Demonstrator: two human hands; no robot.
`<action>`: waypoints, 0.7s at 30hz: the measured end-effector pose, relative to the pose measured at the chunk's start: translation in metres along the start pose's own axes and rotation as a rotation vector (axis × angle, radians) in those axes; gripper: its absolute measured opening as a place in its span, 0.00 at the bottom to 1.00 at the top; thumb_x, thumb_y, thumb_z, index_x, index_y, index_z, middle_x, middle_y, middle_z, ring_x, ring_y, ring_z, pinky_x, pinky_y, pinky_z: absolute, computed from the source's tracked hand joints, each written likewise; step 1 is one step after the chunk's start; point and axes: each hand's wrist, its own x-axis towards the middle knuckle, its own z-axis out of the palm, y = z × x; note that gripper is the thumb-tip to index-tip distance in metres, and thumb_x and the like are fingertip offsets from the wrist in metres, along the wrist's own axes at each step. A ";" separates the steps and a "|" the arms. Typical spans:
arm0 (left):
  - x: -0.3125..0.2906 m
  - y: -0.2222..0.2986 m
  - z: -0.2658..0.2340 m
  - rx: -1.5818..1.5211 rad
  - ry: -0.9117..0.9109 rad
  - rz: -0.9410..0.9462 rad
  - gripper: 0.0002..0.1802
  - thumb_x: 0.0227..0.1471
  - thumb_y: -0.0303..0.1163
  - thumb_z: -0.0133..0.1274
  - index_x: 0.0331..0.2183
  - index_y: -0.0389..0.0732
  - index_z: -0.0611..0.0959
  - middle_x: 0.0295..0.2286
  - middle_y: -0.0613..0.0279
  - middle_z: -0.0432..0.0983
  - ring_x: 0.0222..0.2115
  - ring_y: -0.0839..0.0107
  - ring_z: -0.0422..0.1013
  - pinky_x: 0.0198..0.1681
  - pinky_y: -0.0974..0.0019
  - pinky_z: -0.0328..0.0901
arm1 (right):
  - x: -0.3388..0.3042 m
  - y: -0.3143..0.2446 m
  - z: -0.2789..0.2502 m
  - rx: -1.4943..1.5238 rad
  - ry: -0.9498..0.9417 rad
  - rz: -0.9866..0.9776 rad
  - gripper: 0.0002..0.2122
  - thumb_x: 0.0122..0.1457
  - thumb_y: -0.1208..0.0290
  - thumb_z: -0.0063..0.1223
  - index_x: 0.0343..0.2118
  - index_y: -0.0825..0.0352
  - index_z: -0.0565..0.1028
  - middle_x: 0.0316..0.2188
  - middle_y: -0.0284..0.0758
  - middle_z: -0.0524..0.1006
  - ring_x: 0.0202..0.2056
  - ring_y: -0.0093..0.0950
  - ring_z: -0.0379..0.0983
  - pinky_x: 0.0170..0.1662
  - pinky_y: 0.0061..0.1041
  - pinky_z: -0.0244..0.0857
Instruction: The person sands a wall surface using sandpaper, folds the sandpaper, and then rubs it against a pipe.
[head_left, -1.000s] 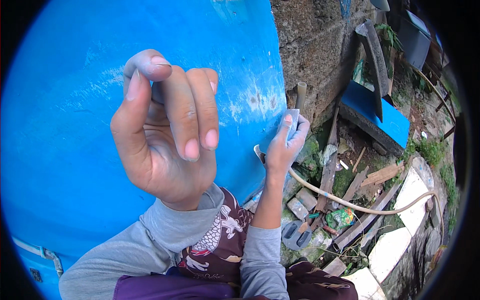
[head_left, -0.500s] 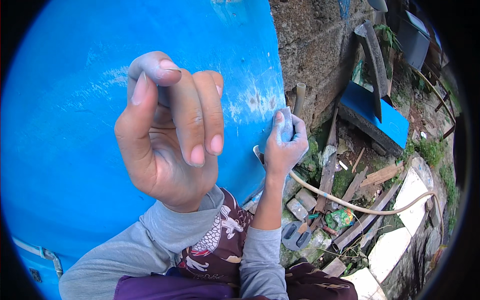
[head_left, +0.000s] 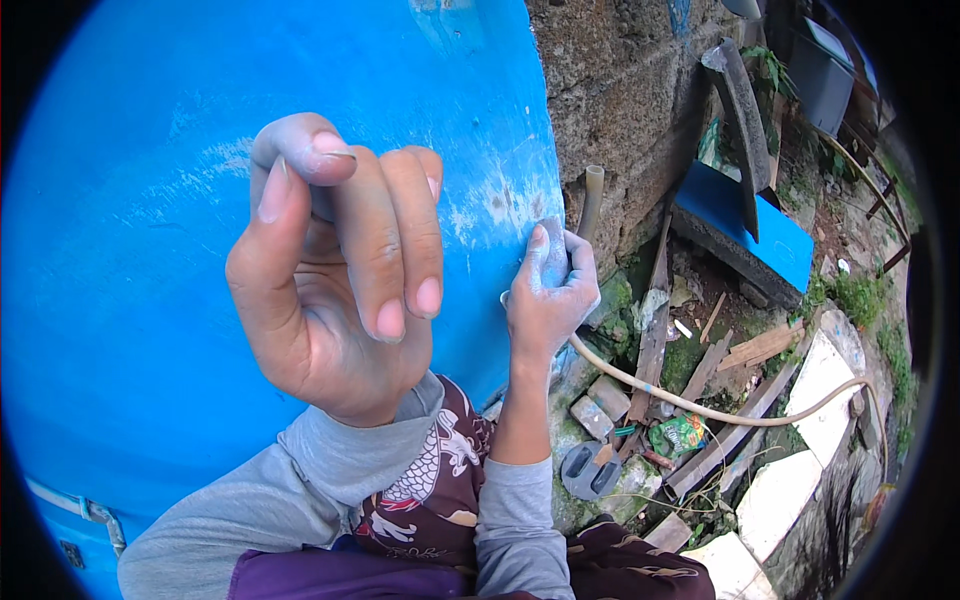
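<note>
My left hand (head_left: 345,265) is raised in front of the blue surface, palm partly showing. Its fingers are loosely bent and the thumb stands beside the curled index finger; I see nothing held. My right hand (head_left: 550,295), dusted pale, grips a folded grey piece of sandpaper (head_left: 554,238) between thumb and fingers. It presses this close to the right edge of the large curved blue surface (head_left: 130,280). Whitish scuffed patches mark the paint just above that hand. The fingers behind the sandpaper are partly hidden.
A rough block wall (head_left: 625,110) rises beyond the blue edge, with an upright pipe (head_left: 592,200) near it. A beige hose (head_left: 690,405) curves across ground littered with wooden strips (head_left: 765,348), a green packet (head_left: 677,435) and pale slabs (head_left: 780,505). A blue-topped slab (head_left: 745,230) leans further right.
My right hand has shifted slightly left and down with the sandpaper, along the blue edge. My left hand has hardly moved.
</note>
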 end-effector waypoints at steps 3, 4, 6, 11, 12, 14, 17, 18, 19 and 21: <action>0.003 -0.002 0.000 -0.009 0.024 0.001 0.17 0.65 0.35 0.29 0.43 0.42 0.74 0.12 0.72 0.63 0.18 0.75 0.63 0.45 0.61 0.55 | 0.023 -0.001 -0.003 0.003 0.007 0.039 0.09 0.56 0.70 0.58 0.31 0.72 0.76 0.25 0.43 0.77 0.28 0.36 0.74 0.36 0.33 0.65; 0.002 -0.002 0.001 -0.022 0.030 0.008 0.17 0.65 0.35 0.29 0.43 0.42 0.74 0.12 0.72 0.63 0.18 0.75 0.63 0.45 0.61 0.55 | 0.032 -0.003 -0.004 0.032 0.023 0.055 0.09 0.56 0.70 0.58 0.31 0.72 0.76 0.25 0.43 0.77 0.28 0.35 0.74 0.36 0.33 0.66; 0.000 -0.003 0.003 -0.027 0.016 0.007 0.17 0.65 0.35 0.29 0.43 0.42 0.74 0.12 0.72 0.63 0.18 0.75 0.63 0.45 0.61 0.55 | 0.024 -0.001 -0.006 0.019 0.022 0.037 0.09 0.56 0.70 0.58 0.31 0.72 0.76 0.25 0.43 0.77 0.28 0.35 0.74 0.36 0.33 0.65; 0.001 0.000 0.000 0.001 0.034 0.011 0.18 0.65 0.35 0.29 0.43 0.41 0.74 0.12 0.72 0.63 0.18 0.75 0.63 0.44 0.61 0.55 | 0.008 -0.007 -0.001 0.044 -0.037 0.024 0.08 0.56 0.71 0.58 0.30 0.72 0.75 0.25 0.42 0.77 0.28 0.34 0.74 0.35 0.34 0.65; 0.002 -0.001 0.001 -0.011 0.036 0.010 0.18 0.65 0.35 0.29 0.43 0.41 0.74 0.11 0.72 0.63 0.17 0.75 0.63 0.44 0.61 0.55 | 0.015 -0.003 -0.003 -0.030 -0.009 0.013 0.08 0.56 0.72 0.57 0.30 0.72 0.75 0.25 0.42 0.77 0.27 0.34 0.74 0.34 0.34 0.65; -0.001 -0.003 0.003 -0.027 0.043 0.002 0.18 0.65 0.34 0.29 0.43 0.41 0.74 0.11 0.72 0.63 0.17 0.75 0.63 0.44 0.61 0.55 | 0.021 -0.003 -0.008 0.013 0.005 0.069 0.08 0.57 0.72 0.57 0.31 0.72 0.75 0.25 0.43 0.76 0.27 0.35 0.73 0.34 0.34 0.65; 0.001 -0.003 0.003 -0.035 -0.005 0.017 0.18 0.65 0.34 0.29 0.43 0.42 0.74 0.11 0.72 0.62 0.17 0.75 0.62 0.44 0.62 0.55 | 0.007 -0.007 -0.004 0.028 -0.002 0.050 0.08 0.56 0.71 0.57 0.30 0.72 0.74 0.24 0.43 0.76 0.26 0.35 0.73 0.33 0.34 0.65; -0.001 -0.003 0.003 -0.028 0.008 0.015 0.18 0.65 0.35 0.29 0.43 0.42 0.74 0.11 0.72 0.62 0.17 0.75 0.62 0.44 0.62 0.55 | 0.001 -0.005 -0.003 0.026 0.002 0.015 0.08 0.56 0.71 0.57 0.30 0.72 0.74 0.24 0.42 0.76 0.26 0.34 0.72 0.33 0.34 0.64; -0.001 -0.003 0.002 -0.023 0.015 0.015 0.18 0.65 0.35 0.29 0.43 0.42 0.74 0.11 0.72 0.62 0.17 0.75 0.62 0.44 0.62 0.55 | 0.003 -0.003 -0.001 0.028 0.005 0.010 0.08 0.56 0.71 0.57 0.30 0.72 0.74 0.24 0.42 0.76 0.26 0.34 0.72 0.33 0.34 0.64; 0.002 -0.003 0.000 -0.029 0.026 0.013 0.18 0.65 0.35 0.29 0.43 0.42 0.74 0.11 0.72 0.62 0.17 0.75 0.62 0.44 0.62 0.55 | 0.008 0.002 0.002 -0.001 -0.001 -0.017 0.08 0.56 0.71 0.57 0.30 0.72 0.74 0.23 0.42 0.75 0.25 0.33 0.71 0.32 0.33 0.64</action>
